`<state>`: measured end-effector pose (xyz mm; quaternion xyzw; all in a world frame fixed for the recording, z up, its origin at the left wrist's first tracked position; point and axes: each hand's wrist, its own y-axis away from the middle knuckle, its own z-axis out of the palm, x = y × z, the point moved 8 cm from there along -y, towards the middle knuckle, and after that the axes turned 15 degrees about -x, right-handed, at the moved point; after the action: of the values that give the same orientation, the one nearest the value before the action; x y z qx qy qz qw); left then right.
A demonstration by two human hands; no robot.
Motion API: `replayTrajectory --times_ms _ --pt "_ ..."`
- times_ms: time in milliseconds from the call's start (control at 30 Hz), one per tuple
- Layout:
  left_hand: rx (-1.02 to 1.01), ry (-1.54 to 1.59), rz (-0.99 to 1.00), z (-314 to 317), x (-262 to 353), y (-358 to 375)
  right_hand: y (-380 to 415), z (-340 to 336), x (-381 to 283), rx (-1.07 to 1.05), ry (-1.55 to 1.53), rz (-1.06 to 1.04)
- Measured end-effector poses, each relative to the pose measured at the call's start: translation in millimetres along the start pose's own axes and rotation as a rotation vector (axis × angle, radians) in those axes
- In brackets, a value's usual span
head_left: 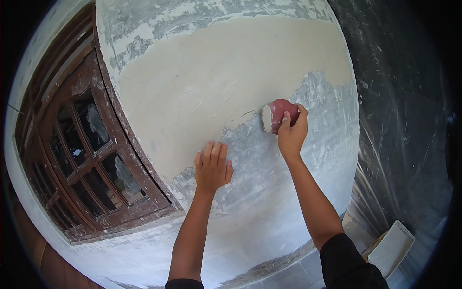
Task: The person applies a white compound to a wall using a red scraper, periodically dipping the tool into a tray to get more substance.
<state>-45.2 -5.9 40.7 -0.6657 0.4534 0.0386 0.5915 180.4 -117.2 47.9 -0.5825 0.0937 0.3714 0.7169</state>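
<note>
A wall (260, 178) fills the middle of the head view, with a smooth cream coat (211, 72) on its upper part and rough grey-white surface below. My right hand (293, 132) grips a red scraper (284, 113) by its edge. Cream paste (267, 118) covers the scraper's left side, which is at the lower border of the cream coat. Left of it, my left hand (212, 166) holds nothing; its fingers are spread and slightly bent, with the tips at the wall near the coat's lower edge.
A brown wooden window (108, 161) with dark panes is set in the wall at the left. Dark plastic sheeting (404, 111) hangs at the right. A white tray or lid (393, 245) lies at the lower right, near the grey tiled floor (293, 277).
</note>
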Motion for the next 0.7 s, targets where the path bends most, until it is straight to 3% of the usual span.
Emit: replayTrajectory --times_ms 133,200,267,367,500,700 --pt "0.022 0.01 0.021 0.6 0.6 -0.3 -1.6 45.3 -23.0 -0.267 -0.118 -0.068" --pt "0.015 0.007 0.032 0.3 0.9 1.0 -2.9 46.0 -6.5 -0.273 -0.012 -0.117" --pt "0.017 0.0 0.034 1.1 1.5 1.8 -1.0 7.3 29.0 0.027 -0.007 0.168" --pt "0.022 -0.005 0.028 1.4 1.0 0.5 12.6 -13.0 39.0 0.061 -0.053 0.214" --pt "0.024 -0.004 0.014 1.2 1.0 1.5 20.7 -10.3 26.9 -0.023 -0.025 0.12" --pt "0.02 0.04 0.103 3.1 15.6 4.3 34.7 -36.3 36.2 -0.136 -0.035 0.189"
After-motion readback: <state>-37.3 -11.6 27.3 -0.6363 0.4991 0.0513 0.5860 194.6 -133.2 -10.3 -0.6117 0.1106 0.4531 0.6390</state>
